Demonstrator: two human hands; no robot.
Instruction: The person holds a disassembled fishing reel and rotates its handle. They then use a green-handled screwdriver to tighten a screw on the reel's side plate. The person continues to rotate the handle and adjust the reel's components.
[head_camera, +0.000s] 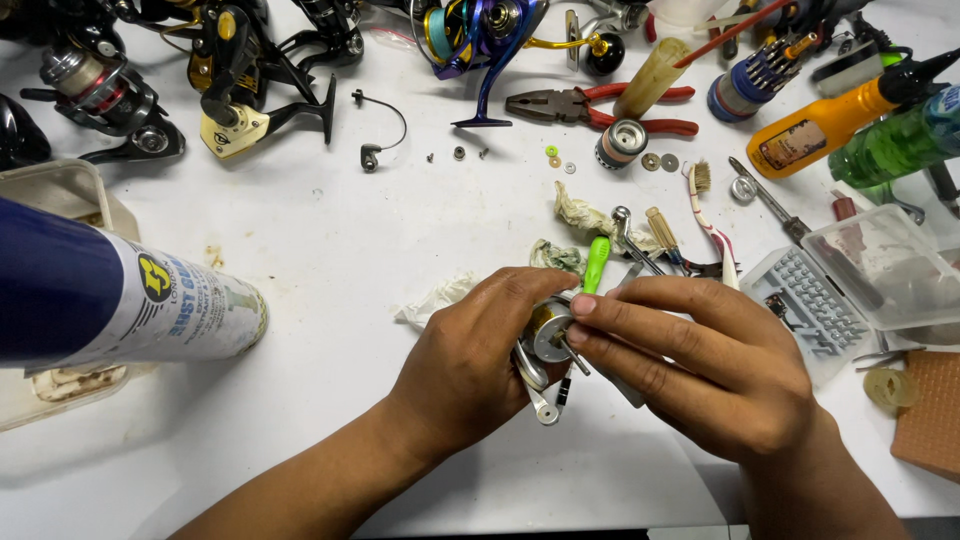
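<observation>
White tabletop (330, 240), cluttered. Blue-and-white spray can (120, 300) lying at left, well apart from both hands. Left hand (470, 370), fingers wrapped tight around small silver reel body (548, 335) at centre front. Right hand (700, 360) just beside, fingers pinched near reel's thin shaft (573, 355). Green-handled tool (596, 263) just behind. Tiny washers (660, 161) farther back.

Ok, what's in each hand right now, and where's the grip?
The left hand wraps the body of a small metal fishing-reel part. The right hand pinches its front with thumb and fingertips.
</observation>
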